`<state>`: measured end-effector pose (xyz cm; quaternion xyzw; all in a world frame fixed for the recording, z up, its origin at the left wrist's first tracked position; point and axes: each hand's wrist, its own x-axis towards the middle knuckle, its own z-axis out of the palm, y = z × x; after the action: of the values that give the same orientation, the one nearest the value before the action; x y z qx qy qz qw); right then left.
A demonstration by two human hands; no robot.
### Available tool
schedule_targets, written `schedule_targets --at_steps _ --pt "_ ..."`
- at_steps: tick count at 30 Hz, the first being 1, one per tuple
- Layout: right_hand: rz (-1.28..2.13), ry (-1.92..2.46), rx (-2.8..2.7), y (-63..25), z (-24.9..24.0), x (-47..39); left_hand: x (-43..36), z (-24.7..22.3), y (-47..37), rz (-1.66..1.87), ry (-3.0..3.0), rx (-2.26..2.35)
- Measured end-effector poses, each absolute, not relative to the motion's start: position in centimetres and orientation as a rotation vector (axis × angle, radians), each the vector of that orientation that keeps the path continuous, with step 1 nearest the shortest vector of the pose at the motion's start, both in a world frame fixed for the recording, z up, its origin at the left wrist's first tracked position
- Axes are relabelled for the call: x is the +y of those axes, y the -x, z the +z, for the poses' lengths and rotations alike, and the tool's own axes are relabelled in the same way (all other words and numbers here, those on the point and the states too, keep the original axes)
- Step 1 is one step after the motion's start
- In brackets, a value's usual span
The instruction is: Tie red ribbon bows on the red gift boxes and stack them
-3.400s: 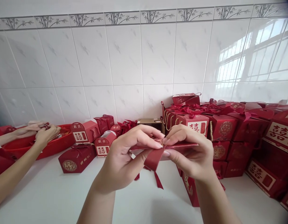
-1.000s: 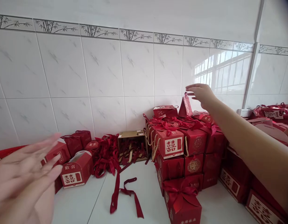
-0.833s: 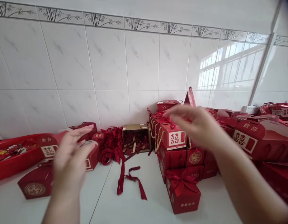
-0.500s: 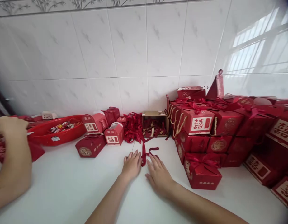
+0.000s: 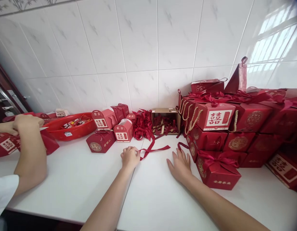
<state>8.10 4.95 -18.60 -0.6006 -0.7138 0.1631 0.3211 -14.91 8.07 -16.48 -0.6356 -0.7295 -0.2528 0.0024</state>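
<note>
My left hand (image 5: pixel 130 157) is closed at the middle of the white table, with a dark red ribbon (image 5: pixel 155 149) coming out beside its fingers. The ribbon runs right in a loose crossing shape, its free end lying on the table. My right hand (image 5: pixel 181 165) rests on the table with its fingers spread, holding nothing. Just beyond its fingertips a second dark red strip of ribbon (image 5: pixel 182 145) curls. Behind the hands lies a heap of red ribbons (image 5: pixel 142 123). An open cardboard box (image 5: pixel 166 111) on its side holds more dark red strips.
Red gift boxes (image 5: pixel 215 120) with bows and rope handles are stacked on the right. Small red boxes (image 5: pixel 101 141) stand left of centre. Further left is a red basin (image 5: pixel 71 133) of wrapped sweets. A co-worker's arm (image 5: pixel 31 150) works among red boxes at far left.
My hands have moved apart, the left one to the left with the ribbon, the right one to the right. The ribbon now lies stretched sideways. The view has shifted left.
</note>
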Motion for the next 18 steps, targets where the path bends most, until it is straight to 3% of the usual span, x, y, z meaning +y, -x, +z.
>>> schedule_targets --at_steps 5,10,18 --pt "0.782 1.265 -1.811 -7.0 -17.5 3.4 6.1 -15.7 11.4 -1.082 2.373 -1.841" --pt "1.464 0.963 -1.062 -6.9 -16.9 3.0 3.6 -15.6 7.6 -1.157 2.805 -1.374" --pt "1.425 0.753 -0.831 -9.3 -14.7 2.8 4.2 -16.3 7.9 -1.475 2.771 -1.497"
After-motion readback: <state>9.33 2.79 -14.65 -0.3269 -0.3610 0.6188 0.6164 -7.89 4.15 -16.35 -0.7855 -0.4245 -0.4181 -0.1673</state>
